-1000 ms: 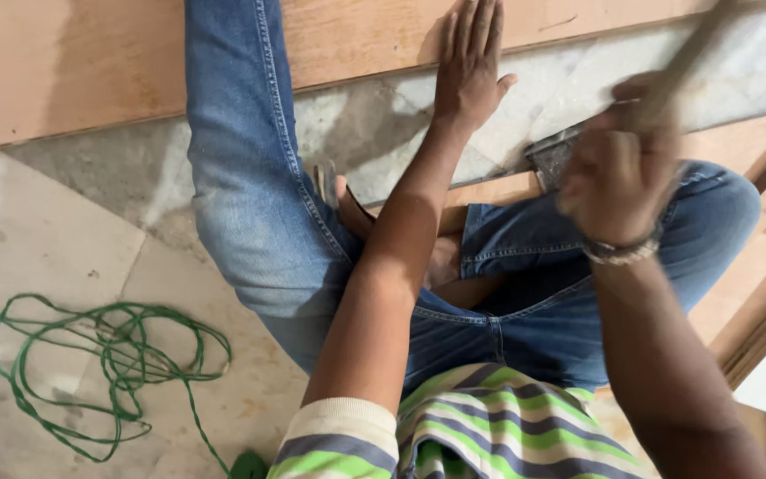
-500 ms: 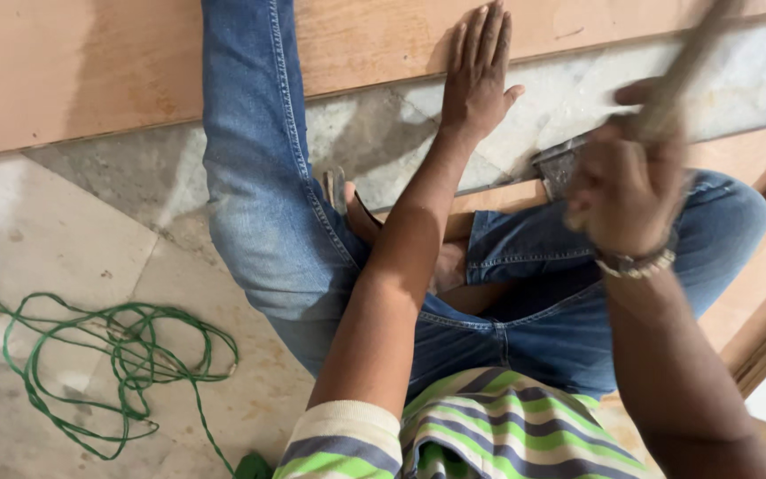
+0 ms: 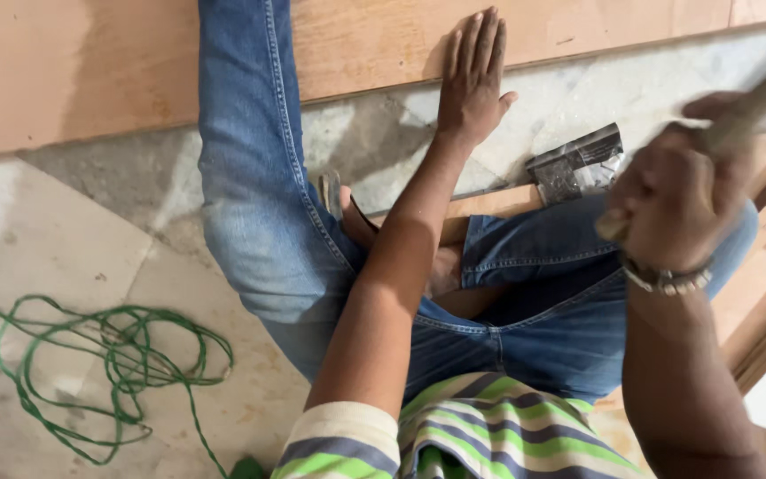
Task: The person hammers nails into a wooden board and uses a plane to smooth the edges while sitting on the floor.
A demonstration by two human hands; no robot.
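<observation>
Soft even light, faint shadows; right hand [image 3: 676,208] motion-blurred (elsewhere sharp).

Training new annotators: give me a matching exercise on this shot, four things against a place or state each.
Things:
1. left hand
2. right hand
3. green cord
4. dark plastic packet

Places or states:
A. lies in loose loops on the stone floor
B. pressed flat on the plywood board
C. lies on the floor beside the bent knee
D. raised, gripping a blurred wooden handle

Pairs: 1-B, 2-D, 3-A, 4-C
</observation>
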